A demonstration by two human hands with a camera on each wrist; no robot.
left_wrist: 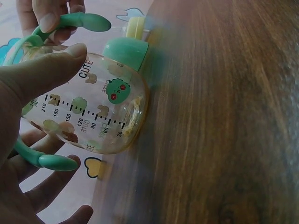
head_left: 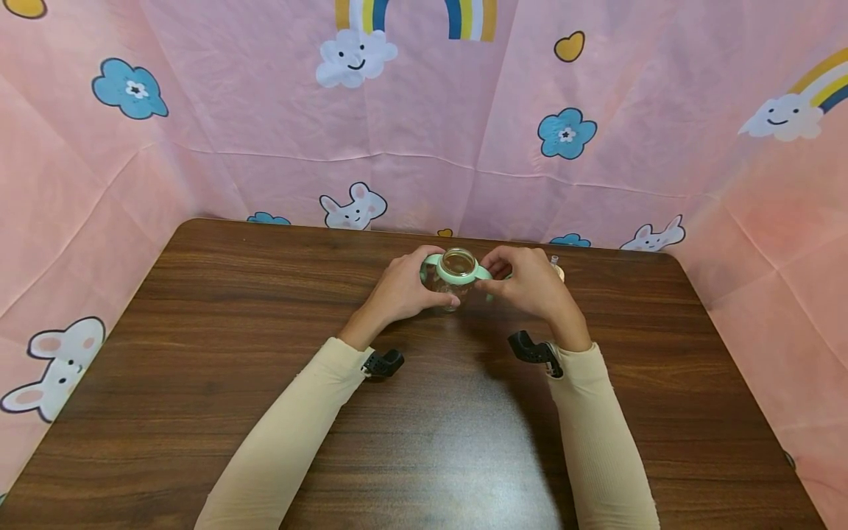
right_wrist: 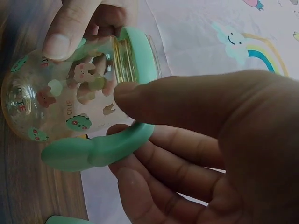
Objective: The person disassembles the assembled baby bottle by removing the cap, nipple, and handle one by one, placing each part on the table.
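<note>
A clear baby bottle (left_wrist: pixel 100 100) with printed cartoon animals and a measuring scale stands at the far middle of the table, its mouth uncovered. Around its neck sits a mint-green handle ring (head_left: pixel 457 278) with two curved handles. My left hand (head_left: pixel 412 285) grips the bottle body, thumb across the front and fingers behind. On the other side, my right hand (head_left: pixel 526 281) pinches the right green handle (right_wrist: pixel 100 151) near the ring between thumb and fingers. Behind the bottle in the left wrist view is a green piece (left_wrist: pixel 126 52) with a yellow part (left_wrist: pixel 135 28) on it.
Partly hidden behind my right hand, a pale round part (head_left: pixel 560 273) with a small clear tip (head_left: pixel 554 260) shows in the head view. The brown wooden table (head_left: pixel 265 309) meets a pink patterned cloth (head_left: pixel 430 118) along its back edge.
</note>
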